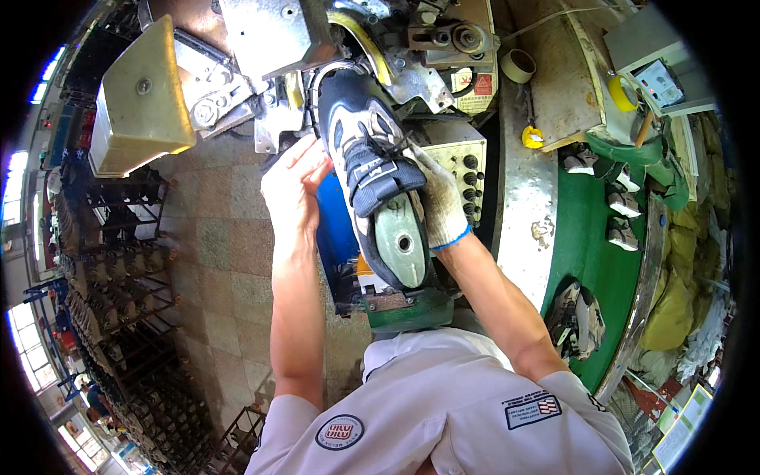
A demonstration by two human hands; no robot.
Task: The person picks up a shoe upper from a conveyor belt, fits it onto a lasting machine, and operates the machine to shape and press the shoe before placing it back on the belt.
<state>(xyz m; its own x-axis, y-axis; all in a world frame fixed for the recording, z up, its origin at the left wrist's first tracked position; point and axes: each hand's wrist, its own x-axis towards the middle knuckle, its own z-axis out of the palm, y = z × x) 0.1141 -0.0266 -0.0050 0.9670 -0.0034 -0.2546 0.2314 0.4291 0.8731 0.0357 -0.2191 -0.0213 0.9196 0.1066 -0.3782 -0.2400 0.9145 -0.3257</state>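
A black and grey sneaker upper (372, 150) stretched on a pale green shoe last (402, 245) lies in front of me. Its toe points away, up against the curved metal jaws (336, 71) of a machine. My left hand (297, 178) is bare; its fingers press together against the sneaker's left side near the toe, and the fingertips are partly hidden at its edge. On the opposite side my right hand (440, 190), in a whitish knit glove with a blue cuff, grips the sneaker around its middle. Most of the right fingers are hidden by the shoe.
A control panel (469, 178) with black knobs stands right of the sneaker. Further right, several shoes rest on a green conveyor belt (582, 261). A yellowish machine cover (142, 99) hangs at upper left. Shoe racks (119, 277) line the left side. A tape roll (518, 66) sits by the machine.
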